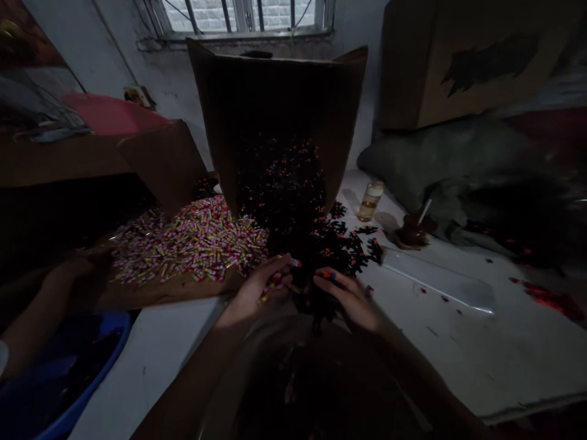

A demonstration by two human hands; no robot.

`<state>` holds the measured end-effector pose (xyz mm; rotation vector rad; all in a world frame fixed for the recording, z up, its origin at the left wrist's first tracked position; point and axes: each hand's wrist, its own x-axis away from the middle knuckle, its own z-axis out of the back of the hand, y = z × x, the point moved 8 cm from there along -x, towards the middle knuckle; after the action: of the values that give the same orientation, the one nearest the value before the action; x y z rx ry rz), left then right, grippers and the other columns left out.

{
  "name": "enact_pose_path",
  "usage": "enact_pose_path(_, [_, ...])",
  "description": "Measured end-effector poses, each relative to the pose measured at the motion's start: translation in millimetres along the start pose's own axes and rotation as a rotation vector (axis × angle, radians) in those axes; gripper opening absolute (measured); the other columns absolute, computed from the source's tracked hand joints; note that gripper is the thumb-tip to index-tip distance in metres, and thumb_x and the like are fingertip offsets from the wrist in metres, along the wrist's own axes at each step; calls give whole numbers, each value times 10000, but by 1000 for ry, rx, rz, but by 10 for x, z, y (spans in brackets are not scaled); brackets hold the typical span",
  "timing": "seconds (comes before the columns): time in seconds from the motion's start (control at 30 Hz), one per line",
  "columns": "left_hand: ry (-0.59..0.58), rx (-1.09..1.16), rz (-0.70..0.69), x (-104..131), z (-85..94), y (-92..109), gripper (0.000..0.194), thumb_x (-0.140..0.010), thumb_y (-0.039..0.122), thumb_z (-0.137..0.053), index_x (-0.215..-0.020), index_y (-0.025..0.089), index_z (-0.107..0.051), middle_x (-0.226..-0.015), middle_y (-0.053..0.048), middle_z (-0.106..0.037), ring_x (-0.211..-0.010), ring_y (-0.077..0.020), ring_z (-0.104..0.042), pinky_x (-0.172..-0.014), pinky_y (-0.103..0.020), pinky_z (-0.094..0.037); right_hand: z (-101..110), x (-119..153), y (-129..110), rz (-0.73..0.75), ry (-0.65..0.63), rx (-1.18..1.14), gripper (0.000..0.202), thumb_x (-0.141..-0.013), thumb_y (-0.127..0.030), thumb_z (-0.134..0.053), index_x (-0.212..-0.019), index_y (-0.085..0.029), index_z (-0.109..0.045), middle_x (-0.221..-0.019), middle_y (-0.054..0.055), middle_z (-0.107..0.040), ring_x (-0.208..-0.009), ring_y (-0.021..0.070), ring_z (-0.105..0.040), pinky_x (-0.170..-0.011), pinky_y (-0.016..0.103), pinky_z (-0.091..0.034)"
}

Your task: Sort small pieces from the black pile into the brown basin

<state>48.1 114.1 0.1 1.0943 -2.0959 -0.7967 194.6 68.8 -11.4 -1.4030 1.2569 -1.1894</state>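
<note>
Lower center: deep shadow blurs the outlines below both hands; the objects there cannot be told apart. The left hand [254, 290] is partly closed around several small patterned tubes [202, 241], one protruding at the fingertips. The right hand [353, 299] is curled over dark pieces [351, 247], with red and blue spots at its fingers; its exact grip cannot be told. Left: another person's hand [73, 269], dim and blurred, above a blue basin [123, 333] cut off by the frame, its dark contents indistinct. Right, on the white table [486, 366]: a clear bottle [370, 201] part-filled with yellowish liquid, a brown vessel [413, 232] holding a white stick, and a clear flat packet [438, 284]. Center: an open carton [342, 131] behind the hands, dark pieces with orange spots spilling from it; tubes heap beside it on a brown board [169, 292].
</note>
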Motion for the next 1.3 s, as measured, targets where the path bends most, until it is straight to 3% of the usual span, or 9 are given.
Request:
enact_pose_path(0.17, [49,-147,-124,188,-137,79,321,-736,370,-846,-759,189,-582,-605,69,-492,-409,-36,-404,-340,-147,-237,13,32,-197,117,-38,210,363,-809,-569,-691,-956,-238,-664,-840,-6,-717,-790,205,-656,-778,332,-509])
enact_pose_path(0.37, [84,-243,-215,238,-187,100,420,-694,474,-861,-731,170,-574,-573,85,-482,-401,-38,-452,-350,-135,-280,-95,97,-479,321,-41,551,199,-894,-438,-624,-893,-249,-687,-738,-34,-719,-779,182,-673,-805,292,-470])
enact_pose_path(0.53, [97,-260,-261,246,-185,94,415,-680,479,-868,-752,174,-596,-561,89,-493,-377,-35,-447,-344,-145,-273,-125,123,-557,388,-31,664,181,-925,-400,-615,-942,-250,-715,-838,-16,-767,-769,182,-697,-796,283,-486])
enact_pose_path(0.87, [129,-433,-324,305,-152,159,371,-734,504,-823,-824,186,-656,-514,84,-501,-367,-50,-404,-339,-162,-269,-132,185,-549,479,20,835,167,-958,-353,-588,-1002,-273,-727,-978,-2,-803,-873,209,-758,-777,281,-519])
enact_pose_path(1.03, [136,-551,-345,329,-162,220,361,-725,499,-820,-797,179,-668,-561,66,-534,-422,-50,-428,-410,-172,-326,-127,209,-540,530,51,878,176,-969,-350,-568,-1003,-262,-717,-940,-1,-809,-836,200,-767,-758,271,-543])
enact_pose_path(1.3, [77,-719,-249,338,-133,192,347,-755,500,-789,-785,174,-675,-538,45,-549,-474,-84,-466,-457,-192,-345,-92,292,-440,687,111,998,231,-986,-351,-524,-1007,-261,-735,-910,18,-809,-815,202,-771,-702,262,-560])
